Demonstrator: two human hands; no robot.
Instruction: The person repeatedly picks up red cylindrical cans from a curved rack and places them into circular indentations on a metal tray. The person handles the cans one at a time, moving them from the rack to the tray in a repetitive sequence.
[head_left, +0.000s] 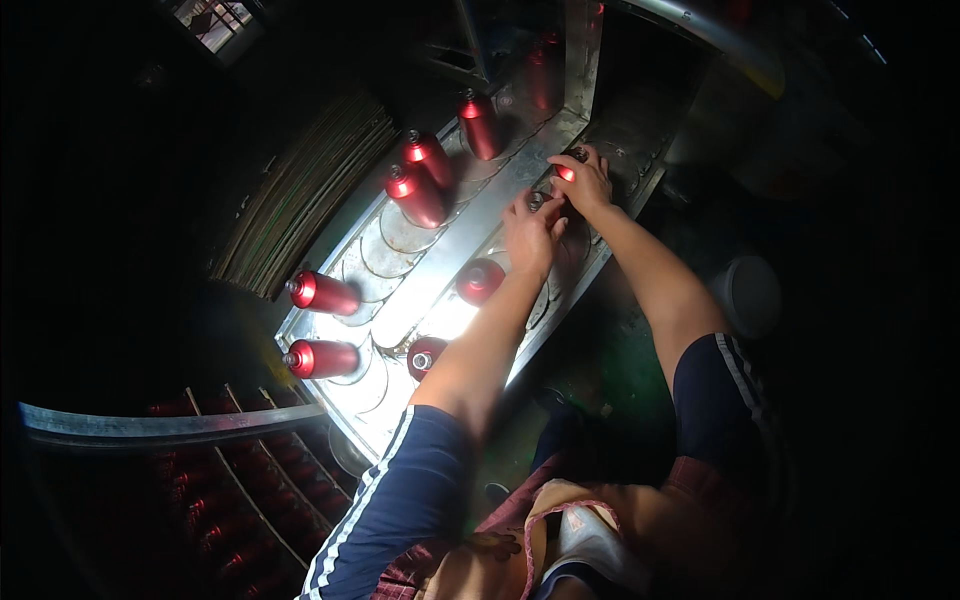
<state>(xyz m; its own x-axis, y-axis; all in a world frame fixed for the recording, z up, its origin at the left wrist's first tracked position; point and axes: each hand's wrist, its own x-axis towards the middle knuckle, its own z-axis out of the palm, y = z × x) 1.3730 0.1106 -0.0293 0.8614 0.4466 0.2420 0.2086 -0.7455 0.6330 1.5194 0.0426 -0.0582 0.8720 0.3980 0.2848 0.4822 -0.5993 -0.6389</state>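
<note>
My right hand (592, 182) is wrapped round a shiny red metal bottle (566, 173) at the far end of the near conveyor lane, its neck showing above the fingers. Just left of it, my left hand (533, 235) curls round the top of another bottle, whose metal neck (537, 201) pokes out between thumb and fingers; the hand hides its body. Nearer along that lane, beside my left forearm, stand a red bottle (481, 281) and a second red bottle (425, 355). Several more, including one red bottle (416, 197), stand upright on the far lane.
A metal conveyor (430, 265) of overlapping plates has a strip between its two lanes and a raised outer edge. Beyond it leans a stack of thin brownish sheets (310, 190). At lower left are a curved metal rail (170, 425) and racked red bottles (235, 525). A pale bucket (752, 295) stands right.
</note>
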